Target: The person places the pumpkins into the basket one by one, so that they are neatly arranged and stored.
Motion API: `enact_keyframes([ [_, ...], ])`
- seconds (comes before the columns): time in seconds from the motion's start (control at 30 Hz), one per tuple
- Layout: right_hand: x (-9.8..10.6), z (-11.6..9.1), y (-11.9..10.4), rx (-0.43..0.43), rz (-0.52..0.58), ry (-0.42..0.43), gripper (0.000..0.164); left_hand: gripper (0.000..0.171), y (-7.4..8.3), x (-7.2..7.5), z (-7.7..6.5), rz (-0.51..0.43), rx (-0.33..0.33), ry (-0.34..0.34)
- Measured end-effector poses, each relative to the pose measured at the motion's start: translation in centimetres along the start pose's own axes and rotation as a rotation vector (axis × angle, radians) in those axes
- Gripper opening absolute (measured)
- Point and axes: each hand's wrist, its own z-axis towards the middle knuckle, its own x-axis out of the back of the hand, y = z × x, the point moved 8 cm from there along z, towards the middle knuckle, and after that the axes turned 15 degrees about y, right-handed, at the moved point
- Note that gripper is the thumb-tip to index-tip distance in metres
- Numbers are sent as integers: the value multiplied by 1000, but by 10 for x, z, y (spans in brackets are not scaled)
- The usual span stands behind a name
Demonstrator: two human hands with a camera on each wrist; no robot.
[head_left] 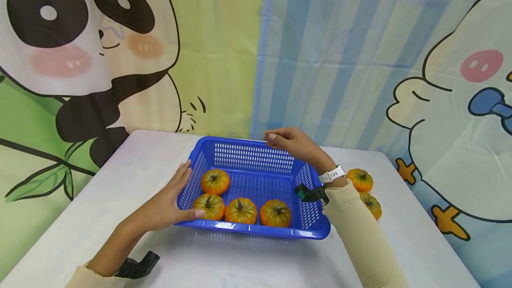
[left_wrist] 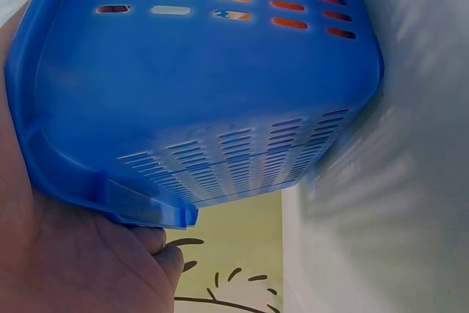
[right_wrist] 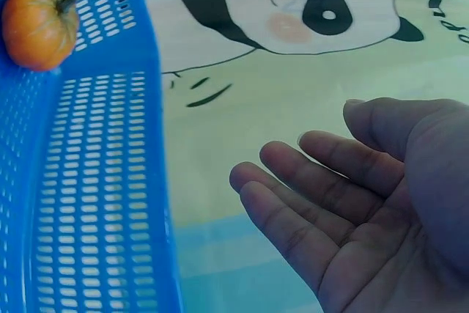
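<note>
A blue plastic basket (head_left: 248, 225) with slotted walls stands on the white table, several small orange-green pumpkins (head_left: 240, 210) along its front and left inside. My left hand (head_left: 170, 203) grips the basket's front left corner, thumb over the front rim and fingers along the left side. From the left wrist view, the palm lies against the outside of the rim (left_wrist: 73, 199). Above the back right rim hovers my right hand (head_left: 294, 142), fingers loosely extended and apart from the basket. The right wrist view shows that hand (right_wrist: 366, 218) with nothing in it.
Two more pumpkins, one (head_left: 360, 180) behind the other (head_left: 371, 206), lie on the table right of the basket, beside the right forearm. A cartoon-printed curtain (head_left: 224, 48) hangs right behind the table (head_left: 156, 146).
</note>
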Motion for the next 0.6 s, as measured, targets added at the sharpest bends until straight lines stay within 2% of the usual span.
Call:
enact_keyframes([
  [0.37, 34, -35, 9, 63, -78, 61, 41, 112, 1, 2, 2, -10, 1, 1],
  [0.6, 52, -60, 21, 18, -103, 134, 43, 113, 0, 0, 1, -5, 12, -4],
])
